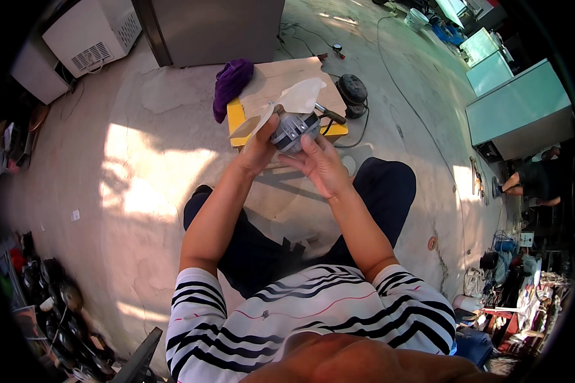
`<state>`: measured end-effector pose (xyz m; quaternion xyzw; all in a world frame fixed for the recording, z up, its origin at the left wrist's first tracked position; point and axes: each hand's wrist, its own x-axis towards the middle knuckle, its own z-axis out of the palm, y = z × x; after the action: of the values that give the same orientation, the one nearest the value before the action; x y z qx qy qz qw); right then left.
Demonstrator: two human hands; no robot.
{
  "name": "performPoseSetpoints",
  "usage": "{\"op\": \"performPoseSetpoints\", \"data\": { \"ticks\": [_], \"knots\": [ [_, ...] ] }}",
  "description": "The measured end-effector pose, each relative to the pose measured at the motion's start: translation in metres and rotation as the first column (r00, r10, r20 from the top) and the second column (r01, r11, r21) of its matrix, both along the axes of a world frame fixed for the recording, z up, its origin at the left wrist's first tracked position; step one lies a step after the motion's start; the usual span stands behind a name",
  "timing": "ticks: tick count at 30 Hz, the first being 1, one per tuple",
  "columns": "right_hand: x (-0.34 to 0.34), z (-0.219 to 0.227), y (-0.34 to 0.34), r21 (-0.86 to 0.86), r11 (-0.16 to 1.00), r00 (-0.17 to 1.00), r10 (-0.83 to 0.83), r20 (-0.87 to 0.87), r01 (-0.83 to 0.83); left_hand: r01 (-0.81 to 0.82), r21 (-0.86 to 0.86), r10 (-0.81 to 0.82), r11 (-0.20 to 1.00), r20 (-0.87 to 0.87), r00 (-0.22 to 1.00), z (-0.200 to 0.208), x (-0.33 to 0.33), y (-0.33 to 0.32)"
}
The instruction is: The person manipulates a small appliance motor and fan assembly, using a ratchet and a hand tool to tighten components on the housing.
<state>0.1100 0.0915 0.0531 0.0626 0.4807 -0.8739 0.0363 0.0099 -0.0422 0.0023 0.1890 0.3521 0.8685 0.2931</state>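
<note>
Both my hands hold a grey, drum-shaped fan motor [289,133] with a dark band, raised above the near edge of a low yellow stand. Pale, cream blades [300,97] spread from its far side, one reaching left past my fingers. My left hand [260,148] is closed around the motor's left side, partly hiding it. With thumb on top and fingers underneath, my right hand [322,161] grips its right side. Just beyond the motor, a tool with a metal shaft and dark handle [333,116] lies on the stand, partly hidden.
Cardboard [281,71] tops the yellow stand [235,116], with a purple cloth [233,83] at its left corner. Right of it sits a black rounded device [352,90] with a cord. A grey cabinet [217,32] stands beyond. Another person [533,179] is at far right, near a pale green cabinet [517,105].
</note>
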Motion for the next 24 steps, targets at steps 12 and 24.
{"op": "performPoseSetpoints", "data": {
  "ticks": [12,24],
  "knots": [
    [0.013,-0.008,0.017,0.309,0.784,0.834,-0.448,-0.321,0.539,0.185,-0.064,-0.169,0.981,0.206,0.964,0.023,0.037,0.031],
    [0.012,-0.013,0.018,0.429,0.75,0.863,-0.406,-0.301,0.503,0.205,0.119,-0.232,0.971,0.302,0.925,0.014,0.03,0.037]
  ]
}}
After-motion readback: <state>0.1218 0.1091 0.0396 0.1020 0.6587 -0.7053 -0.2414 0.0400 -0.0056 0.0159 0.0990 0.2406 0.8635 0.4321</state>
